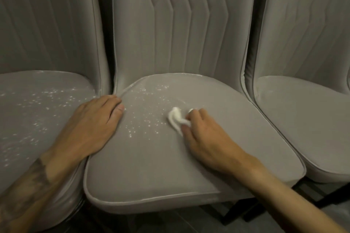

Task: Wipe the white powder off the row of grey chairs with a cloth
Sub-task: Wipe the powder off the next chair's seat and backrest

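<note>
On middle chair seat (161, 166) | right hand (210, 138) fingers clamped on cloth (175, 117) amid powder (144, 119) | left hand (91, 125) fingers together, flat

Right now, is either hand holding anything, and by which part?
The right hand grips the white cloth by its right end. The left hand holds nothing; it rests flat on the edge of the middle seat.

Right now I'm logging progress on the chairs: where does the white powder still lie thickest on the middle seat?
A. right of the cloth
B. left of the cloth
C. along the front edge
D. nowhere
B: white powder speckles the middle seat between the left hand and the cloth held by the right hand.
</note>
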